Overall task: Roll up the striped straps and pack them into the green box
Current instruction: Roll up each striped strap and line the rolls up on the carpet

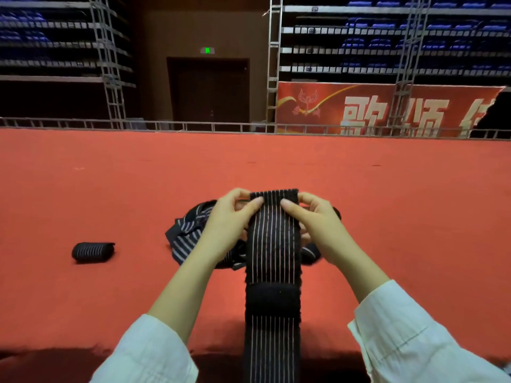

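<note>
Both hands pinch far end of striped strap [273,244]: left hand [229,219] on its left edge, right hand [318,225] on its right edge, thumbs on near face. Strap's long axis runs from hands straight back toward me, over red carpet [387,189]. I judge roll starts at far end, turning toward me. Loose strap pile [188,230] just behind left hand. Rolled strap [93,252] well left. Green box not in view.

I see an indoor arena: a wide red carpeted stage floor [110,175], tiers of blue folding seats [381,43], silver metal truss towers [107,64], a red banner with large pale characters [318,106], and a green exit sign [207,50] above dark double doors [210,92].
</note>
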The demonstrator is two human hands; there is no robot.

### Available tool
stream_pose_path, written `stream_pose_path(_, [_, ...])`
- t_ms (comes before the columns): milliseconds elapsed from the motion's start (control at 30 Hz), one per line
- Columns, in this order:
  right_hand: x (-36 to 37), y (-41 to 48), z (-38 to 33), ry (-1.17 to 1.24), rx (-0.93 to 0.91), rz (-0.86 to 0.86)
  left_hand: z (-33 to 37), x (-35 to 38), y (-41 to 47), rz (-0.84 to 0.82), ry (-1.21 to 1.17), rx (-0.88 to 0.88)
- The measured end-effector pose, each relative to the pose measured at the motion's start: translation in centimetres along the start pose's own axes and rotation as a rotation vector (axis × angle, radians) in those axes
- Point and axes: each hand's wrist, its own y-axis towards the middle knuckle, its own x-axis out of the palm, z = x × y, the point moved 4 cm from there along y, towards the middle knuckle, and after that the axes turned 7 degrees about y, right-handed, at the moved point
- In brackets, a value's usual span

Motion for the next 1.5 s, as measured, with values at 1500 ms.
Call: stream_pose_path(1500, [-6.4, 4.3, 23.1, 0.02, 0.443, 0.16, -21.7, 7.6, 2.7, -0.184, 0.006, -0.285])
